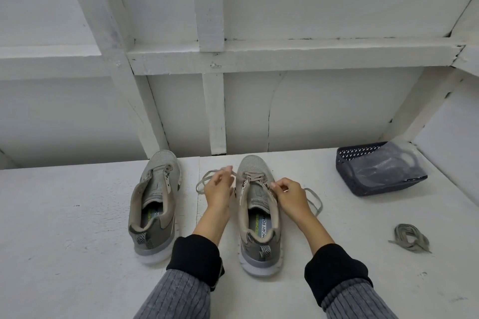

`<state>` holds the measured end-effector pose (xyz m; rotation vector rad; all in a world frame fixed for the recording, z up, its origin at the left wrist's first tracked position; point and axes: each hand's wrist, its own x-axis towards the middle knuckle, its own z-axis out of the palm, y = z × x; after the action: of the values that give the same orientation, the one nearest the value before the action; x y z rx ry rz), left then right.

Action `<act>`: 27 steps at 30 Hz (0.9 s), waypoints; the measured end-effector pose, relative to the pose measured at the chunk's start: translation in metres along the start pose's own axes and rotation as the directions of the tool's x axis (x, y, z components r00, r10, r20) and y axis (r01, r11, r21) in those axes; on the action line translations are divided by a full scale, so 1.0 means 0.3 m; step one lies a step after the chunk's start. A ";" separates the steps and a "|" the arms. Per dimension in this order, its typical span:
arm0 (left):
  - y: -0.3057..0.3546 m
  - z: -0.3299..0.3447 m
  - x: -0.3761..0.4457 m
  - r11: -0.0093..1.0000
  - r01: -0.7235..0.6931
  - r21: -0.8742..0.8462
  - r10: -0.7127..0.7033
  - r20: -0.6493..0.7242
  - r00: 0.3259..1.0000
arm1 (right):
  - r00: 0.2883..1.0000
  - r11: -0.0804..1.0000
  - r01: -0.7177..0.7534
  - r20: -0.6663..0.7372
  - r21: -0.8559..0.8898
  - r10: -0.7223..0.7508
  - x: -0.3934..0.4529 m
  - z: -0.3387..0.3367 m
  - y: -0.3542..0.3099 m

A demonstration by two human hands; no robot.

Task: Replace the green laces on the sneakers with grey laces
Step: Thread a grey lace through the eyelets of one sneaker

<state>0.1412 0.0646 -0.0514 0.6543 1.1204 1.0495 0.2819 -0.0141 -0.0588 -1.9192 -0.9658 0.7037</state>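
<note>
Hands worked the right sneaker (259,204) between them: left hand (219,189) pinched one grey lace (204,180) end, right hand (289,195) gripped the other, evidently threading eyelets. Unlaced sneaker (155,204) sat left.

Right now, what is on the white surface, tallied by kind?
Sneakers: 2, the unlaced sneaker and the sneaker being laced
Laces: 2, the lace in the sneaker, held by the left hand and right hand, and the loose bundled lace
Baskets: 1, the dark basket
Total: 5
</note>
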 end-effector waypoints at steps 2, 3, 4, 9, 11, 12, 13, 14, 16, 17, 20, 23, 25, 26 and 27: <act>0.054 -0.003 0.007 0.989 -0.147 -0.002 0.147 0.025 0.989 | 1.000 0.999 -0.005 -0.025 0.039 0.006 0.001 -0.010 0.003; 0.081 0.002 0.002 0.973 -0.230 0.002 0.230 0.050 0.972 | 0.999 0.998 -0.005 -0.039 0.058 0.007 0.001 -0.016 -0.001; 0.105 0.007 -0.007 0.944 -0.327 0.042 0.322 0.095 0.942 | 0.999 0.997 -0.002 -0.051 0.073 0.006 0.001 -0.020 -0.009; 0.141 0.025 -0.024 0.370 -0.751 0.547 0.370 0.655 0.659 | 0.990 0.985 0.040 -0.143 0.166 -0.016 0.001 -0.033 -0.076; 0.129 0.019 -0.018 0.238 -0.754 0.612 0.339 0.675 0.655 | 0.980 0.979 0.075 -0.196 0.191 -0.037 -0.004 -0.038 -0.084; 0.128 0.016 -0.021 0.186 -0.746 0.640 0.333 0.673 0.660 | 0.975 0.976 0.102 -0.215 0.193 -0.060 -0.008 -0.041 -0.085; 0.126 0.013 -0.019 0.135 -0.745 0.653 0.327 0.680 0.656 | 0.971 0.974 0.136 -0.217 0.183 -0.095 -0.011 -0.044 -0.085; 0.125 0.008 -0.018 0.094 -0.757 0.647 0.320 0.700 0.638 | 0.970 0.971 0.177 -0.193 0.159 -0.146 -0.012 -0.045 -0.084; 0.123 -0.004 -0.008 0.055 -0.785 0.617 0.316 0.735 0.600 | 0.962 0.960 0.266 -0.082 0.087 -0.260 -0.010 -0.041 -0.083; 0.123 -0.006 -0.008 0.063 -0.794 0.604 0.316 0.743 0.590 | 0.954 0.952 0.301 -0.017 0.047 -0.300 -0.006 -0.036 -0.082; 0.121 -0.015 0.005 0.119 -0.815 0.568 0.321 0.754 0.573 | 0.930 0.934 0.349 0.148 -0.076 -0.336 0.012 -0.020 -0.081; 0.115 -0.033 0.027 0.139 -0.823 0.551 0.330 0.758 0.563 | 0.915 0.900 0.372 0.251 -0.229 -0.315 0.028 -0.016 -0.094; 0.110 -0.047 0.040 0.130 -0.812 0.569 0.383 0.727 0.570 | 0.912 0.876 0.389 0.256 -0.285 -0.321 0.034 -0.018 -0.110; 0.110 -0.052 0.040 0.129 -0.805 0.579 0.426 0.701 0.572 | 0.908 0.866 0.403 0.249 -0.295 -0.337 0.035 -0.019 -0.119; 0.107 -0.055 0.040 0.141 -0.794 0.591 0.480 0.661 0.577 | 0.901 0.850 0.424 0.235 -0.311 -0.364 0.034 -0.023 -0.128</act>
<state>0.1157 0.0870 -0.0343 2.2948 1.0034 0.9413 0.2792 0.0043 -0.0230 -1.8876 -1.6356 0.4707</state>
